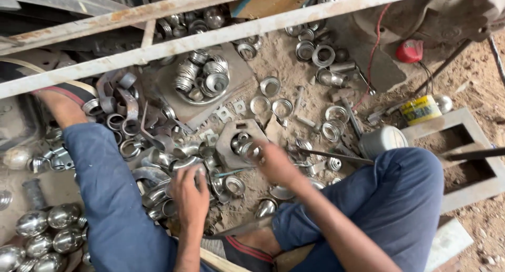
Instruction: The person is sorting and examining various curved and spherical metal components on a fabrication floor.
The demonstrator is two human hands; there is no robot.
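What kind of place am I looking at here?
Probably a small metal fabrication workshop, with work done on a dirt floor: steel rings lie scattered about, polished metal balls are heaped together, and rusty angle-iron bars cross overhead.

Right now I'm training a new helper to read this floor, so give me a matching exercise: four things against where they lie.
Things:
1 shiny metal balls
2 red round object
3 yellow-labelled tin
4 left hand

Places:
A upper right, on a thin red wire
B on the pile of metal fittings
C bottom left corner
D right of centre, beside a grey frame

Pairs: 1-C, 2-A, 3-D, 4-B
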